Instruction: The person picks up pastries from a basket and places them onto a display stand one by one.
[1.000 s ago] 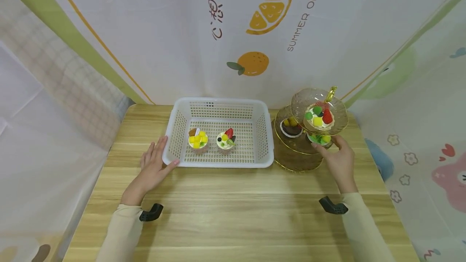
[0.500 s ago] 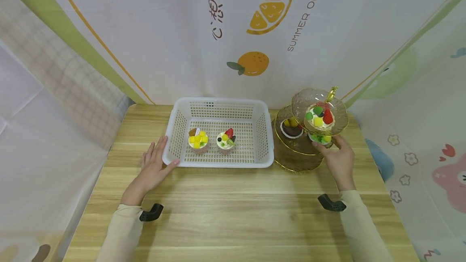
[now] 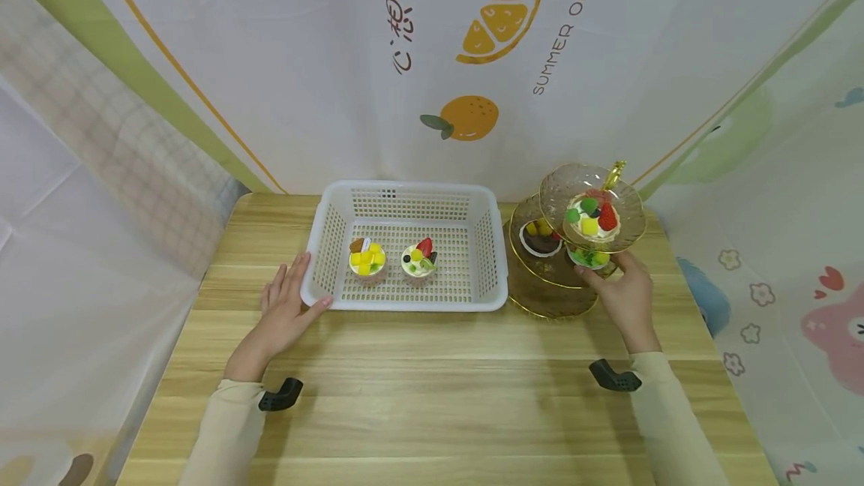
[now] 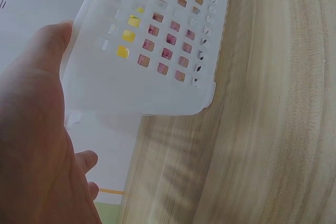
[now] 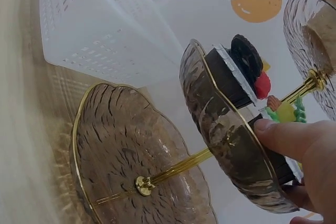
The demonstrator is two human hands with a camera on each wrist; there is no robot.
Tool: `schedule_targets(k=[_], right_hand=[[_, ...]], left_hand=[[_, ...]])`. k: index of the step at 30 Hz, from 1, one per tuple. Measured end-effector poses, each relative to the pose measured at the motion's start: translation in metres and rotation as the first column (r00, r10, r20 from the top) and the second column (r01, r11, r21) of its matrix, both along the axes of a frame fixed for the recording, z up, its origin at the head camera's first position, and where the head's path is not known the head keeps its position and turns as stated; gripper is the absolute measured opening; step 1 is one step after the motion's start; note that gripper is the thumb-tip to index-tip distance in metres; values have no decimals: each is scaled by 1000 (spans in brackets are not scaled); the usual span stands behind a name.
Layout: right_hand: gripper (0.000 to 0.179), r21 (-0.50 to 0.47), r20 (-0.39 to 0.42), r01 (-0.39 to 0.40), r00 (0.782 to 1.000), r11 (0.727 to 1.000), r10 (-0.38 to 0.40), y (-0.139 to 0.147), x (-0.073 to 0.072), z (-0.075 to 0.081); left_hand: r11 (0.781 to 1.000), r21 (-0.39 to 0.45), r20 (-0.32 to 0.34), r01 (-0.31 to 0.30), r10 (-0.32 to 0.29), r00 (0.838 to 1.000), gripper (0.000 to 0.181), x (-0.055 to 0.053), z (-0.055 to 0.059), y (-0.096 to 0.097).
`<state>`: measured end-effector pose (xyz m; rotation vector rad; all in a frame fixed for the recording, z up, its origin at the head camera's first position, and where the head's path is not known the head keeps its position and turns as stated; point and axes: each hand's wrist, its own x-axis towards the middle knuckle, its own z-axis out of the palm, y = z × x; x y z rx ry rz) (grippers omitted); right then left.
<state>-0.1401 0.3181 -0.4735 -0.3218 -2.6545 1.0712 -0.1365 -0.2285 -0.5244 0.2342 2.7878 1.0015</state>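
Observation:
In the head view my left hand [image 3: 283,310] rests at the front left corner of a white plastic basket [image 3: 405,305], thumb on its front rim and extended fingers along its left side. My right hand [image 3: 629,302] reaches under the top tier of a smoky, gold-rimmed three-tier stand [image 3: 553,298]. It pinches a dark-cupped cupcake [image 3: 590,258] with green and yellow topping on the middle tier [image 5: 205,98]; the right wrist view shows the thumb [image 5: 275,132] on its near side. Beside it on that tier sits a chocolate cupcake [image 3: 541,238] with a cookie and red fruit.
A fruit tart [image 3: 592,217] sits on the top tier, near the gold handle [image 3: 613,175]. In the basket stand a mango-topped cupcake [image 3: 367,258] and a strawberry-topped cupcake [image 3: 418,259]. Printed curtains [image 3: 324,96] border the wooden table [image 3: 432,396].
My right hand has shifted very slightly left with the cupcake over the last half second. The left hand and the basket have stayed still.

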Motion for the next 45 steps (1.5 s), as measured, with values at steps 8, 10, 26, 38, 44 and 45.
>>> schedule_targets(k=[8,10,26,38,44,45], right_hand=[[55,43,-82,-16,996,999,19,1,3,6],[55,33,-83,-5,997,999,7,1,6,10],[62,-98,-451,-98,892,990,44,-66,55,-12],[72,-58,-278,-419,878,906,388,-134,9,-18],[87,-54,-9,-537,843,842,537,-159,-43,-16],[89,-55,40,-558,827,828,561,-163,-52,-17]], left_hand=[[1000,-5,-6,-8,8,1000,91,0,0,0],[1000,-7,-9,-12,12,1000,91,0,-1,1],[1000,-8,-12,-10,10,1000,91,0,-2,0],[1000,1,3,-12,12,1000,91,1,-2,2],[1000,0,-3,-11,11,1000,90,0,-1,2],[1000,-2,-3,-11,11,1000,90,0,-1,1]])
